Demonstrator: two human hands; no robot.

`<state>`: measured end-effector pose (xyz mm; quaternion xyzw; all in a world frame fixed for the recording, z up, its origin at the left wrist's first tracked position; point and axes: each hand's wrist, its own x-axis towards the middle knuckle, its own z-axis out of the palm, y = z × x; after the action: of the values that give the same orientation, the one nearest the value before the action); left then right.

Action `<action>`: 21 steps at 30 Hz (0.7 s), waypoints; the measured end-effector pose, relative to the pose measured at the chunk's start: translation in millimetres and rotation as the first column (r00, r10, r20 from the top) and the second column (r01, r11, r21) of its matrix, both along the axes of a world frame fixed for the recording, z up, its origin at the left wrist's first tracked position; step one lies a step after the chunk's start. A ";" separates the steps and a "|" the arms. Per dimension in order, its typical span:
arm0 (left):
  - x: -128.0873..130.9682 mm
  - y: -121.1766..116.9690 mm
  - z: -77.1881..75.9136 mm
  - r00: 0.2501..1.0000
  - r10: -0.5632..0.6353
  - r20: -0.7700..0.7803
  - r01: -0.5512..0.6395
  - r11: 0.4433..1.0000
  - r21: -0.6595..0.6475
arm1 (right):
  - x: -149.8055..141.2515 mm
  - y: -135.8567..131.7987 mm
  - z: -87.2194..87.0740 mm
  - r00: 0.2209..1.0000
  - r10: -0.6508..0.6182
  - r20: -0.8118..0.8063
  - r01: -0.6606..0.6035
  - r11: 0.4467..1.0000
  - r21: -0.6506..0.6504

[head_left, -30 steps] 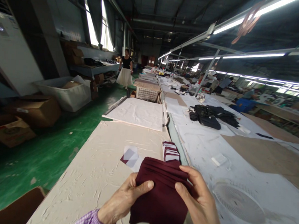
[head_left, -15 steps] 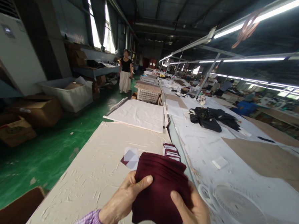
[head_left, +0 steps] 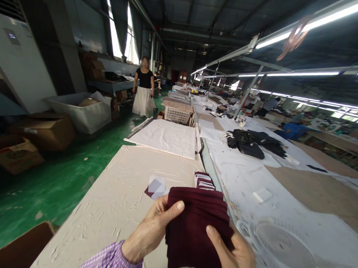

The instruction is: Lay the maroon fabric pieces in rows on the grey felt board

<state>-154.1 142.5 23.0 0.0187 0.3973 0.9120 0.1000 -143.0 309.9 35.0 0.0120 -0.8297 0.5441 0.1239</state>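
Note:
Both my hands hold a folded bundle of dark maroon cloth (head_left: 198, 227) low in the view, above a cream-covered cutting table (head_left: 108, 222). My left hand (head_left: 151, 232) grips its left edge, thumb on top. My right hand (head_left: 231, 252) pinches its lower right side, thumb on the front. Just beyond the bundle lies a small stack of maroon pieces with white layers (head_left: 205, 181), partly hidden behind it. To its left, a translucent white square (head_left: 156, 186) rests on a maroon scrap on the table.
A white sheet (head_left: 167, 137) lies farther along the table, before a plastic crate (head_left: 177, 114). Black garments (head_left: 252, 145) and a round fan guard (head_left: 284, 245) lie on the white table at right. A person (head_left: 143, 88) stands beyond, beside a white bin (head_left: 81, 113) and cardboard boxes (head_left: 44, 131).
The maroon bundle has shifted right and is now gathered more compactly between my hands. My left sleeve shows more. The distant person has moved left.

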 end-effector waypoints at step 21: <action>-2.0 -9.8 12.2 0.998 -0.018 0.063 0.015 0.999 0.049 | 8.6 6.5 2.9 0.999 0.044 0.021 -0.046 0.995 0.088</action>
<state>-156.2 132.7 35.2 -0.0046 0.3716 0.9206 0.1196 -134.4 316.4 37.9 0.0309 -0.8538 0.5094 0.1032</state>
